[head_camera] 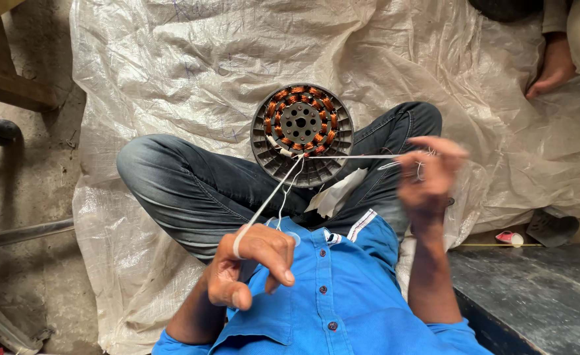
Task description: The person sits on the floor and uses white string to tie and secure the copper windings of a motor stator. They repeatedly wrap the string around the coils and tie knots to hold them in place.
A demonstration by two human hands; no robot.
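Stator lacing, two hands, one thread.

White thread [264, 209] is wrapped round the index finger of the closed left hand [254, 263]; its other end is pinched in the blurred right hand [428, 174]. One stator [301, 133] is propped on the crossed legs. Coils appear wound; tying seems unfinished.

Glossy copper wire coils sit in the dull grey metal stator [301, 134]. The white thread [273, 195] round my fingers [264, 253] looks matt. My jeans [191, 184] are coarse denim, and the woven plastic sheet [191, 59] is crinkly, faintly shiny.
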